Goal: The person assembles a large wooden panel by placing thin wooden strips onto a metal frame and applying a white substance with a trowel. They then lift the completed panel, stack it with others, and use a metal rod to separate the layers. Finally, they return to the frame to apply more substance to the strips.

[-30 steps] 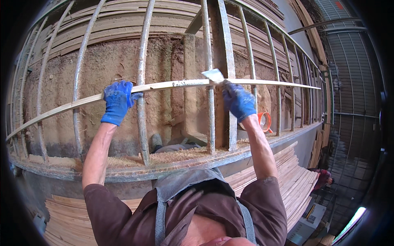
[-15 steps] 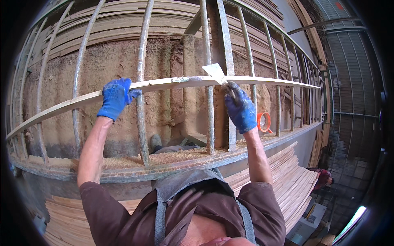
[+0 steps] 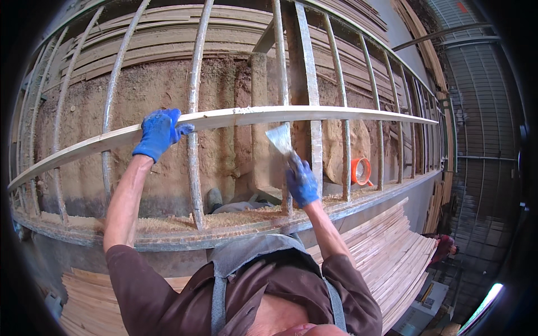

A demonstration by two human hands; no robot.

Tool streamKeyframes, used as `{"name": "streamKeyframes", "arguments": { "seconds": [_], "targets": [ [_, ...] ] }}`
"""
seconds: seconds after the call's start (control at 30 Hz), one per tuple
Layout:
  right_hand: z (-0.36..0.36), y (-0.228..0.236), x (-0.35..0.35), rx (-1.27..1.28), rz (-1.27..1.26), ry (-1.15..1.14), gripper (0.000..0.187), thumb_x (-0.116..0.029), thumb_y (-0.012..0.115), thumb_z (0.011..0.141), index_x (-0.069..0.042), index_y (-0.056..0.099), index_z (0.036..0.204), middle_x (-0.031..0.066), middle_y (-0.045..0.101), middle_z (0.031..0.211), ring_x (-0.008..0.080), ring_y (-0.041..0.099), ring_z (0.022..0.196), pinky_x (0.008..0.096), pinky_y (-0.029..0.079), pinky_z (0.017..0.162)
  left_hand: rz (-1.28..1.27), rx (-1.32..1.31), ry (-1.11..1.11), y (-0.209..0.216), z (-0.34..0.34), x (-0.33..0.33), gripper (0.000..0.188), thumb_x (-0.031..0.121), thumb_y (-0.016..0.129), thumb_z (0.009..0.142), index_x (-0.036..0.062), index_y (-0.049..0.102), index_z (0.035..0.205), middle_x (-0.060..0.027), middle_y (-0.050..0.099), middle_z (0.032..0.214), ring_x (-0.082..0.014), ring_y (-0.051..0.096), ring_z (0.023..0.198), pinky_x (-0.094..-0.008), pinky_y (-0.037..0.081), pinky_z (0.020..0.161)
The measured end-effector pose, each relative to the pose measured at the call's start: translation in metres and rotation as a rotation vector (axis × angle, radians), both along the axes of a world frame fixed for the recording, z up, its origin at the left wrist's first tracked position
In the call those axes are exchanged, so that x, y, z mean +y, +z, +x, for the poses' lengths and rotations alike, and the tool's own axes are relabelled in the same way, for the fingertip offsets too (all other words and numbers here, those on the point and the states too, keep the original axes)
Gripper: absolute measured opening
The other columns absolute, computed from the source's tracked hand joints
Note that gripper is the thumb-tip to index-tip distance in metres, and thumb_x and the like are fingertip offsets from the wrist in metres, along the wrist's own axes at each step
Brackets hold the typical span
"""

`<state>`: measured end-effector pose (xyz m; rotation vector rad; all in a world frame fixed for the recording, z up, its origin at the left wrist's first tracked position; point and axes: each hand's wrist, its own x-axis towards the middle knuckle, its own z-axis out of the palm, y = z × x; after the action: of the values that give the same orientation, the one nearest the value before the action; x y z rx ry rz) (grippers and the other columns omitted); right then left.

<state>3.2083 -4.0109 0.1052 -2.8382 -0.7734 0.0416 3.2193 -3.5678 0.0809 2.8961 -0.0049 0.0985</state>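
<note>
A long pale wooden board [image 3: 263, 115] lies across the metal bars of a rack [image 3: 194, 151]. My left hand [image 3: 157, 134], in a blue work glove, is closed around the board left of its middle. My right hand [image 3: 302, 183], gloved in blue too, grips the handle of a putty knife [image 3: 279, 139]. The knife's broad pale blade points up and to the left, just below the board and apart from it. The board's upper face looks bare and light where the knife was before.
An orange container [image 3: 361, 171] sits right of my right hand by the rack's front rail. Sawdust [image 3: 241, 217] covers that rail. Stacked boards lie beyond the rack [image 3: 162, 33] and beside me [image 3: 386, 252]. Another person [image 3: 444, 247] is far off at the right.
My right hand has drawn the putty knife off the board, down and left toward me. Dark and whitish patches on the board's middle no longer show. My left hand keeps its hold.
</note>
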Motion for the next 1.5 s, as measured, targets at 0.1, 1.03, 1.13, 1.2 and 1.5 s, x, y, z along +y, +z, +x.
{"name": "streamKeyframes", "arguments": {
  "seconds": [0.1,1.03,1.13,1.2,1.5],
  "targets": [
    [-0.021,0.026,-0.023,-0.003,0.334,-0.237,0.045,-0.012,0.064,0.092,-0.009,0.057,0.137,0.0178,0.065,0.124,0.0344,0.066,0.108,0.0393,0.054,0.092,-0.005,-0.009,0.004,-0.002,-0.007,-0.006,0.054,0.060,0.069,0.082,0.0065,0.061,0.084,-0.0187,0.065,0.077,-0.0392,0.065,0.072,-0.0501,0.051,0.064],
    [0.090,0.139,0.097,0.023,-0.105,0.045,0.033,-0.025,0.062,0.092,-0.017,0.064,0.124,0.0176,0.070,0.098,0.0389,0.069,0.086,0.0493,0.056,0.075,0.112,-0.224,0.039,-0.017,-0.023,-0.016,0.044,0.049,0.076,0.075,0.0084,0.060,0.084,-0.0123,0.059,0.078,-0.0330,0.061,0.072,-0.0474,0.047,0.062],
    [0.107,0.156,0.114,0.056,-0.126,0.177,0.028,-0.026,0.060,0.093,-0.018,0.066,0.119,0.0155,0.071,0.097,0.0374,0.069,0.088,0.0495,0.056,0.077,0.113,-0.281,0.034,-0.021,-0.025,-0.016,0.043,0.047,0.077,0.074,0.0092,0.060,0.084,-0.0119,0.059,0.079,-0.0327,0.061,0.072,-0.0470,0.047,0.061],
    [0.107,0.159,0.125,0.093,-0.240,0.182,0.026,-0.028,0.059,0.093,-0.019,0.068,0.116,0.0150,0.071,0.099,0.0363,0.069,0.090,0.0482,0.055,0.079,0.141,-0.312,0.031,-0.023,-0.026,-0.016,0.042,0.047,0.078,0.074,0.0098,0.059,0.084,-0.0116,0.060,0.080,-0.0328,0.061,0.072,-0.0471,0.046,0.061],
    [0.142,0.171,0.061,0.131,-0.619,-0.034,0.027,-0.031,0.055,0.093,-0.019,0.071,0.111,0.0154,0.073,0.094,0.0363,0.070,0.086,0.0490,0.056,0.079,0.163,-0.270,0.066,-0.021,-0.029,-0.022,0.029,0.039,0.073,0.079,0.0147,0.062,0.091,-0.0071,0.061,0.087,-0.0281,0.062,0.078,-0.0464,0.047,0.067]
  ]
}}
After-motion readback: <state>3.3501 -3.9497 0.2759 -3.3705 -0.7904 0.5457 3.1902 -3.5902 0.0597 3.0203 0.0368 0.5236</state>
